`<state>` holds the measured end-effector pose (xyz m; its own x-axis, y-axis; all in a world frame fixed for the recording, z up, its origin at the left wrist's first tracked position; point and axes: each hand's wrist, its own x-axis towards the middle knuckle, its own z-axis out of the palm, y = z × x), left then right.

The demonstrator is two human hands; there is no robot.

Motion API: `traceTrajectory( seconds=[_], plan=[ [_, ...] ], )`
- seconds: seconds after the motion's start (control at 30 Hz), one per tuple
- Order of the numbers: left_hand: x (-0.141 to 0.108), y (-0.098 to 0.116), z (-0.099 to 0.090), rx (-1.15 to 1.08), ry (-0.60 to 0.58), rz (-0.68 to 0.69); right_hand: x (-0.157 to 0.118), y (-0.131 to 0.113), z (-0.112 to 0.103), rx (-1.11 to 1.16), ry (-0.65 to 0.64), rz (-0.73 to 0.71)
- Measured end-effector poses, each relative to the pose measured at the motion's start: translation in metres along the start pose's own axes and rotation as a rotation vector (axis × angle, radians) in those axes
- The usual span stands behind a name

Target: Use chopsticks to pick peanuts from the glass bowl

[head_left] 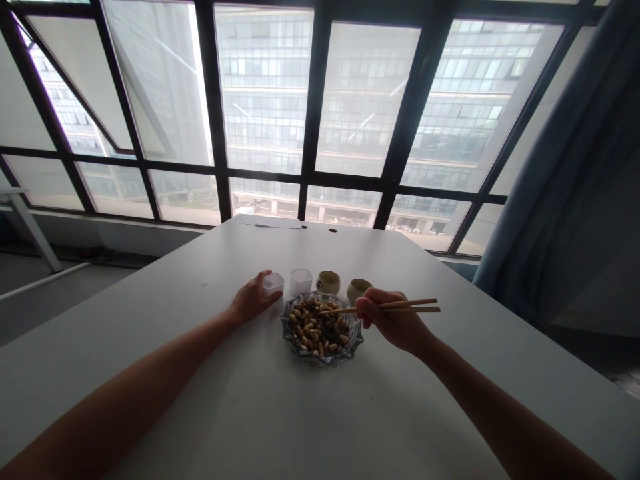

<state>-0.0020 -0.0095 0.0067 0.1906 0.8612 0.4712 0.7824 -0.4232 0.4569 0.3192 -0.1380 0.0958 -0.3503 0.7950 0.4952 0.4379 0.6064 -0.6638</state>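
Observation:
My right hand (pixel 387 315) grips a pair of wooden chopsticks (pixel 410 306), their tips down among the nuts (pixel 317 328) in a scalloped glass bowl (pixel 324 361). Pale nuts, some like peanuts, lie mixed with dark bits I cannot make out. At the left, my left hand (pixel 254 297) is closed around a small clear plastic cup (pixel 273 283) standing on the table. A second clear plastic cup (pixel 301 281) is just right of it. Behind the bowl sit two small beige teacups, one with dark markings (pixel 329 283) and another (pixel 358 288) partly hidden by my right hand.
Everything stands on a long white table (pixel 240 400). Papers (pixel 270 222) lie at its far end, by two dark round spots. Large dark-framed windows rise beyond it. A blue curtain (pixel 555 167) hangs on the right, and a white metal frame (pixel 37 233) stands at the left.

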Motion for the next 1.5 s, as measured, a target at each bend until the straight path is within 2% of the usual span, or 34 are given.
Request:
traceTrajectory(
  seconds=[0.13, 0.23, 0.3, 0.37, 0.43, 0.67, 0.73, 0.87, 0.93, 1.1, 1.27, 1.4, 1.5],
  plan=[
    [0.000, 0.000, 0.001, 0.003, -0.006, -0.011, 0.000, -0.006, -0.011, 0.078, 0.061, 0.116],
    [0.000, 0.000, 0.000, 0.007, -0.007, -0.008, 0.000, -0.008, -0.012, 0.185, -0.042, 0.254],
    [0.000, 0.001, 0.000, 0.008, -0.013, -0.012, 0.000, -0.010, -0.007, 0.229, -0.143, 0.290],
    [0.000, 0.001, 0.000, 0.007, -0.012, -0.010, -0.001, -0.010, 0.001, 0.237, -0.196, 0.284],
    [0.000, 0.000, 0.001, 0.007, -0.002, 0.002, -0.001, -0.008, 0.007, 0.208, -0.193, 0.260],
    [0.000, -0.003, 0.004, 0.021, 0.013, 0.015, -0.002, -0.001, 0.008, -0.083, -0.053, 0.012],
    [0.000, -0.003, 0.004, 0.020, 0.011, 0.015, -0.001, -0.001, 0.006, -0.069, -0.072, 0.031],
    [0.000, -0.002, 0.002, 0.009, 0.001, 0.008, 0.001, 0.000, 0.000, 0.106, -0.118, 0.165],
    [0.000, -0.002, 0.002, 0.007, -0.007, 0.002, 0.001, 0.000, -0.003, 0.106, -0.087, 0.192],
    [0.000, -0.001, 0.001, 0.004, -0.004, 0.005, 0.001, -0.001, -0.003, -0.061, -0.026, 0.209],
    [0.000, 0.001, 0.001, 0.008, -0.005, 0.002, 0.001, -0.012, -0.001, 0.067, 0.041, 0.212],
    [0.000, 0.000, 0.002, 0.020, -0.015, -0.010, -0.001, -0.018, 0.010, 0.189, -0.019, 0.170],
    [0.001, -0.002, 0.003, 0.027, -0.013, -0.010, -0.004, -0.020, 0.021, 0.151, -0.110, 0.109]
  ],
)
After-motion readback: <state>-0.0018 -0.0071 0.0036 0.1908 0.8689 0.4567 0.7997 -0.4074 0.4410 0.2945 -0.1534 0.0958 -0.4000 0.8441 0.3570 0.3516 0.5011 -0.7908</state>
